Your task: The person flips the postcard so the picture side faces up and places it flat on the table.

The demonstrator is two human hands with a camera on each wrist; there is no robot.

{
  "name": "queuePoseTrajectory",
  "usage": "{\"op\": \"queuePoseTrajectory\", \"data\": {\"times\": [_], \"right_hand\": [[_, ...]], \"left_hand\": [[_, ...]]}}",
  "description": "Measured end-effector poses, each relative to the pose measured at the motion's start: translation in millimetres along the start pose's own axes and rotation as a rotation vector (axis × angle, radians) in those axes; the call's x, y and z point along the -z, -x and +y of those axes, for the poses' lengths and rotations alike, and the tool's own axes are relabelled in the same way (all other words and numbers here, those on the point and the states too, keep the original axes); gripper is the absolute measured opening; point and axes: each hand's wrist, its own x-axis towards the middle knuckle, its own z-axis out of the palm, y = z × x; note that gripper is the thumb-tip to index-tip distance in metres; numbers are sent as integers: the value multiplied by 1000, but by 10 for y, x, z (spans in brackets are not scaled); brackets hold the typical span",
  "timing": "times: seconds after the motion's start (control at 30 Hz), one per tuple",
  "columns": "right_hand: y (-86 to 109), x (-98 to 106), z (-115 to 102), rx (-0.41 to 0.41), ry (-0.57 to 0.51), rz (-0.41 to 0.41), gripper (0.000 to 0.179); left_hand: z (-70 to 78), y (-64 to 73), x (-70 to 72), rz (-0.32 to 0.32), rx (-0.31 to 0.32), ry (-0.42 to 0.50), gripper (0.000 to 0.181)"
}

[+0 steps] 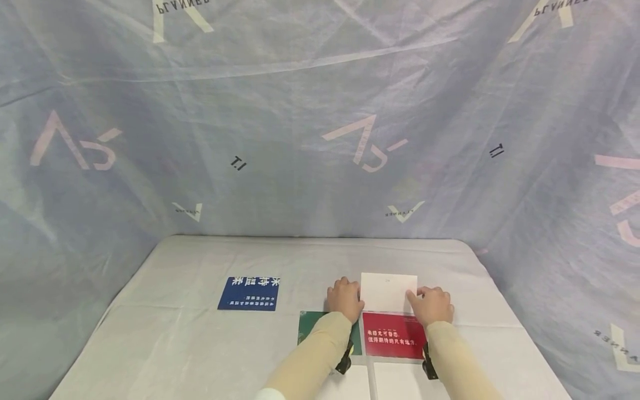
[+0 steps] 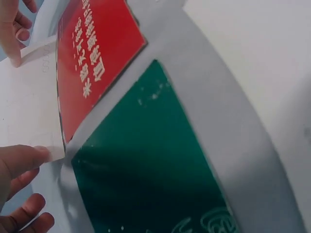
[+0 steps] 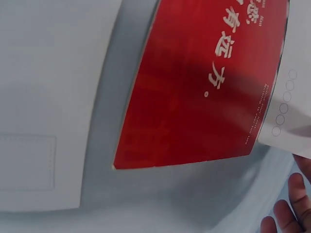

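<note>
Between my two hands is a postcard with its white back up (image 1: 388,291). My left hand (image 1: 345,300) pinches its left edge, thumb on top, as the left wrist view shows. At the opposite edge my right hand (image 1: 434,306) holds the card with its thumb on the white face; part of that grip falls outside the right wrist view. Directly below the white card lies a red postcard (image 1: 395,336) with white characters. Left of the red one is a green postcard (image 1: 311,323), partly hidden by my left forearm.
A blue postcard (image 1: 250,293) with white characters lies apart on the left of the cloth-covered table (image 1: 165,333). Nearest me, two white card backs (image 1: 400,383) lie side by side, cut off by the frame. A grey printed curtain (image 1: 300,194) hangs behind the table.
</note>
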Motion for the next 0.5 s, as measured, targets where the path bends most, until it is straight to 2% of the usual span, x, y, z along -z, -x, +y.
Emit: {"op": "queuePoseTrajectory", "data": {"times": [0.17,0.33,0.43,0.5], "right_hand": [[17,-31,-35,44,87,18,50],[67,-112,-30,192,234,111,54],[96,-156,-3,271,302,157,46],[107,-180,24,294,316,176,39]], "left_hand": [[-3,-7,-86,15,23,-7,30],[-26,-45,-169,24,27,-53,26],[-27,-53,-182,11,30,-94,25],[-21,-52,-187,4,33,-109,26]]}}
